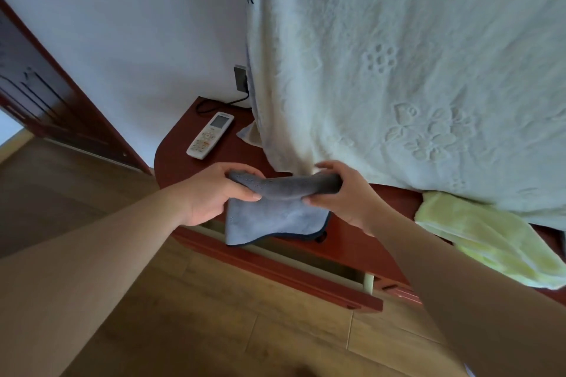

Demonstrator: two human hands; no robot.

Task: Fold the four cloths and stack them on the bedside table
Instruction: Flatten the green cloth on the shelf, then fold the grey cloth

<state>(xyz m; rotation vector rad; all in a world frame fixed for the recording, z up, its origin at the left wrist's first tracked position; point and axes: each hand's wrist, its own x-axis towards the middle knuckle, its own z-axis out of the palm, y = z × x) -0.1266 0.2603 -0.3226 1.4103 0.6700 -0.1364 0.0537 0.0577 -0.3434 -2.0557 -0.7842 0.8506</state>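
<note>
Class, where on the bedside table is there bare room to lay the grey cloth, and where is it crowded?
Bare wood on the bedside table lies between the remote, the blanket and the grey cloth, with a narrower strip left of the remote. The back is crowded: cable, remote, and a pale cloth corner beside the blanket.

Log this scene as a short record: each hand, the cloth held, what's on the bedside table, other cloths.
left hand: grips left end of grey cloth
right hand: pinches its right end
grey cloth: hangs folded over, above bedside table
on table: remote control
yellow-green cloth: rumpled, far right
drawer: open
</note>
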